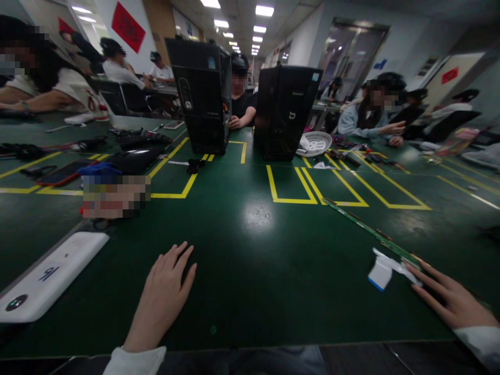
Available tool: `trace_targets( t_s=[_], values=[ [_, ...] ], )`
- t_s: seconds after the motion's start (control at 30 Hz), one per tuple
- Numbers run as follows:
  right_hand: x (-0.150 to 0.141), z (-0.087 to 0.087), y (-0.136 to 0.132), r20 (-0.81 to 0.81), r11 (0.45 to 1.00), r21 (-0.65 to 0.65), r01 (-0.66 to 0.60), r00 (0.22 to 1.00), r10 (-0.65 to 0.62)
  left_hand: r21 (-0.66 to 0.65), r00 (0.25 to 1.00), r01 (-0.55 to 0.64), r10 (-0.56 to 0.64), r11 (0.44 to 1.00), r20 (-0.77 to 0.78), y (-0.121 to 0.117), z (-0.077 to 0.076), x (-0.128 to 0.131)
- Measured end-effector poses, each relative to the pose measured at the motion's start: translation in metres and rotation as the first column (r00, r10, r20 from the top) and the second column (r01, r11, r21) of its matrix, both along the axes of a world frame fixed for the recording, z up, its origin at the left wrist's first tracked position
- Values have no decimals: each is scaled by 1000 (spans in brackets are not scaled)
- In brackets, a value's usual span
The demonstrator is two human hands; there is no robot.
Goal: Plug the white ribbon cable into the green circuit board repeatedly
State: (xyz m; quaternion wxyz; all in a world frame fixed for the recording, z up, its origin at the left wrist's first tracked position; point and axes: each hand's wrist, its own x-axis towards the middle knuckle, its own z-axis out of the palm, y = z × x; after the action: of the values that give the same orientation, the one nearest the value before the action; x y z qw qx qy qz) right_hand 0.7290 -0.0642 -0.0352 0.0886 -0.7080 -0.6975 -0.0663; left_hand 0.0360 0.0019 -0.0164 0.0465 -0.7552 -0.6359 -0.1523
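My left hand [166, 291] rests palm down on the green tabletop, its fingers outstretched and nothing in them. At the right, my right hand [453, 297] reaches over the near end of a long, narrow green circuit board strip [369, 229]. Its fingers are extended and apart, touching the strip and a white ribbon cable [380, 273] beside it. The cable has a blue-edged end lying toward the middle of the table. My right fingers partly hide the strip's near end. The strip slants away toward the yellow tape markings.
Two black computer towers [203, 99] [287, 112] stand across the table. A white basket [314, 143] sits behind the right one. At left are a white device marked 16 [50, 276], dark cables [78, 145] and a blurred-out patch. Other people sit around nearby tables.
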Motion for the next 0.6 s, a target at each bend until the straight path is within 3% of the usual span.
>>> trace_targets(
  t_s=[0.17, 0.4, 0.6],
  values=[
    [7, -5, 7, -20, 995, -77, -60, 998, 58, -10, 1000, -14, 14, 1000, -5, -1, 2, 1],
    [4, -5, 12, 134, 985, -81, -152, 978, 162, 20, 1000, -2, 2, 1000, -1, 1, -2, 0],
    [1, -7, 32, 208, 989, -146, 14, 978, 17, 22, 1000, 6, -6, 1000, 8, 0, -1, 0]
  ],
)
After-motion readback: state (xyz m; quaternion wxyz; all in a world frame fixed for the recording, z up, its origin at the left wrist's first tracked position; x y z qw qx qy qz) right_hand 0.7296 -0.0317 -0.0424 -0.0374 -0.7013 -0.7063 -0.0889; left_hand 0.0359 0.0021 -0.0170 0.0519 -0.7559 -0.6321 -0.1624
